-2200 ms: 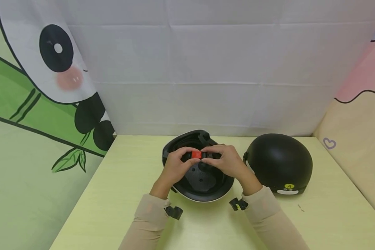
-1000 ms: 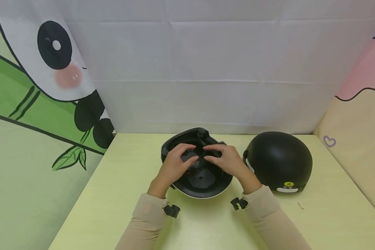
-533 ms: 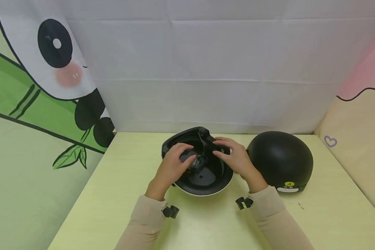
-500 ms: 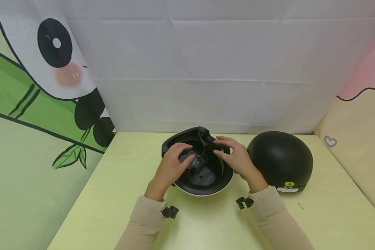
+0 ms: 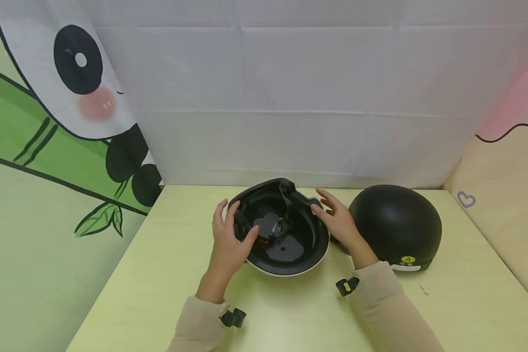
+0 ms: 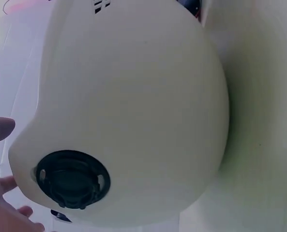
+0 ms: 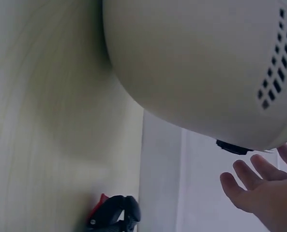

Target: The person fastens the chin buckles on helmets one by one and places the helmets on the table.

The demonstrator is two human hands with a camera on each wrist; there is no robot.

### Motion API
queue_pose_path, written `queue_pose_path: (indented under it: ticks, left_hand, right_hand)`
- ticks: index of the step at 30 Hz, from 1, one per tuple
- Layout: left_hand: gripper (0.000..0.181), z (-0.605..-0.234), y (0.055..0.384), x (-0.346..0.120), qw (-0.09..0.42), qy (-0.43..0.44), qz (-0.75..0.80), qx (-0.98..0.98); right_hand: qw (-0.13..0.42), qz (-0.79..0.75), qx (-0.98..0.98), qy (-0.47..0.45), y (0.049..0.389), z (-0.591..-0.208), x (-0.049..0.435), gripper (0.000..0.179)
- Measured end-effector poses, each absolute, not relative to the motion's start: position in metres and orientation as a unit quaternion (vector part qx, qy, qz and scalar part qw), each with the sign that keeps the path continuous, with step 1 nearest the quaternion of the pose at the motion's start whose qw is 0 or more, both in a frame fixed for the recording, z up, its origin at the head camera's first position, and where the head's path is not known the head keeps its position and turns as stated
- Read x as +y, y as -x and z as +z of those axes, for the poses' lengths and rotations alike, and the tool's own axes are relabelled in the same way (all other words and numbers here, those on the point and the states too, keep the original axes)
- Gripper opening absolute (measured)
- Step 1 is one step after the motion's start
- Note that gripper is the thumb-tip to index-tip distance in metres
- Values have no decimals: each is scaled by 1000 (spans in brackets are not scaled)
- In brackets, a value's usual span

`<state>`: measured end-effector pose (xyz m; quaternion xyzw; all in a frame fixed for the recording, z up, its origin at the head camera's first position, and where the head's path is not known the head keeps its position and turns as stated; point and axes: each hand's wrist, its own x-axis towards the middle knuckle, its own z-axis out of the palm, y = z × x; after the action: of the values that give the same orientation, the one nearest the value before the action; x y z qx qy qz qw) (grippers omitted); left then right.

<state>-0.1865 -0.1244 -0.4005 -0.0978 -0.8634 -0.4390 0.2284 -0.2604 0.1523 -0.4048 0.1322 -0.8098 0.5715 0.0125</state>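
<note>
An upturned helmet (image 5: 286,268) rests on the table, its black padded inside facing up. Its shell (image 6: 133,96) is cream-white, with a round black fitting (image 6: 73,180) in the left wrist view and vent slots (image 7: 277,72) in the right wrist view. Down in the hollow lies the chin strap's buckle (image 5: 262,242), a bit of red showing. My left hand (image 5: 229,247) is spread at the left rim, thumb over the opening and fingers toward the outer edge. At the right rim is my right hand (image 5: 342,225), thumb near the edge, fingers loosely bent beyond it.
A black helmet (image 5: 393,227) with a yellow "A" sticker stands dome-up close to my right hand. A small black-and-red piece (image 7: 112,212) sits low in the right wrist view. Printed cloth walls (image 5: 290,98) border the pale yellow table (image 5: 158,274).
Both hands pinched the red-and-black buckle above the helmet, then let go, and it dropped into the hollow. The right hand, then the left, moved outward to the rim.
</note>
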Motion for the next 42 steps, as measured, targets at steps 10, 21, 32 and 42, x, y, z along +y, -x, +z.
queue_pose_path:
  ticks: [10, 21, 32, 42]
  left_hand:
    - [99, -417, 181, -120, 144, 15, -543, -827]
    - [96, -428, 179, -110, 156, 8, -585, -796]
    - [94, -435, 190, -109, 151, 16, -618, -772]
    - [94, -446, 201, -103, 155, 5, -640, -752]
  right_hand:
    - [-84, 697, -708, -82, 270, -418, 145, 59]
    - [-157, 755, -632, -76, 273, -431, 146, 66]
    - [-193, 839, -508, -10, 270, -432, 146, 45]
    - [-160, 843, -514, 2, 270, -417, 148, 38]
